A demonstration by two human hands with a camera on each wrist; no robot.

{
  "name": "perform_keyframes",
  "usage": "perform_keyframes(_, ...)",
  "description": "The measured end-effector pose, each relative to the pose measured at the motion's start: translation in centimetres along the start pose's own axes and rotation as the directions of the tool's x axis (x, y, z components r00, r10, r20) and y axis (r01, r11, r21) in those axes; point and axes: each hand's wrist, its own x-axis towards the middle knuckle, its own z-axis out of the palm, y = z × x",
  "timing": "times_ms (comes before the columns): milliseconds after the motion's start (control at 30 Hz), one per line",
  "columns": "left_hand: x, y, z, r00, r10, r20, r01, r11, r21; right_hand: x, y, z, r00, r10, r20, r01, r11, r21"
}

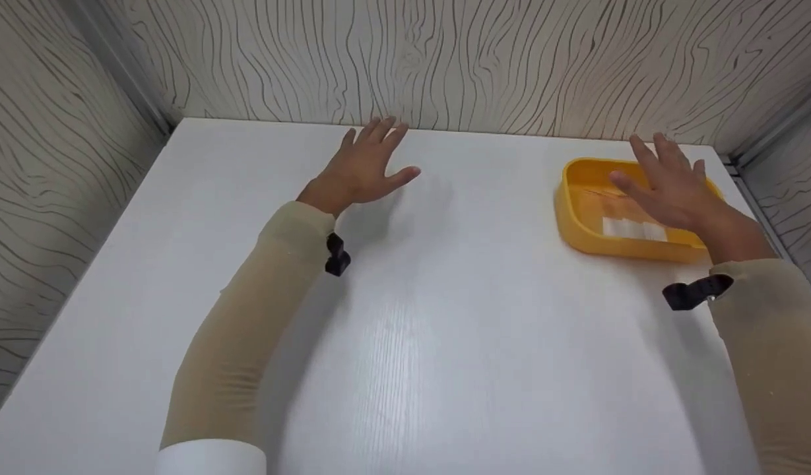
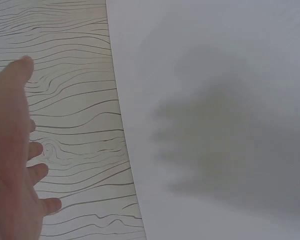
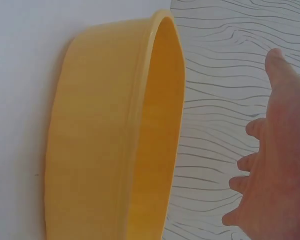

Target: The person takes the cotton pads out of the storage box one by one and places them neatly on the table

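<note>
Over the far part of the white table, my left hand (image 1: 365, 165) hovers with its fingers spread and holds nothing. Its shadow falls on the tabletop in the left wrist view, where the hand (image 2: 12, 150) shows at the left edge. My right hand (image 1: 676, 188) is spread above a yellow rectangular tub (image 1: 583, 241) at the back right and covers part of it. Some white pieces (image 1: 633, 229) lie inside the tub; their kind is unclear. In the right wrist view a gap shows between the right hand (image 3: 285, 150) and the tub's wall (image 3: 90, 135).
The white table (image 1: 445, 316) reaches back to a wood-grain patterned wall (image 1: 445, 66). A similar panel (image 1: 29, 165) stands on the left, and another on the right. Small black wrist devices (image 1: 337, 256) sit on both sleeves.
</note>
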Motion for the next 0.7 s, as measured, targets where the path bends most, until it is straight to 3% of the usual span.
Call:
perform_keyframes(333,-1.1,1.6,0.1,0.992,0.122,-0.023,-0.121,0.992,0.025,-2.3,4.3,0.3,0.999,0.04,-0.018,-0.04,0.999,0.021)
perform_keyframes(700,-2.1,2.3,0.5,0.987,0.163,0.001,-0.163,0.986,0.028,-4.3,8.0,1.6,0.991,0.134,0.013,-0.134,0.987,0.09)
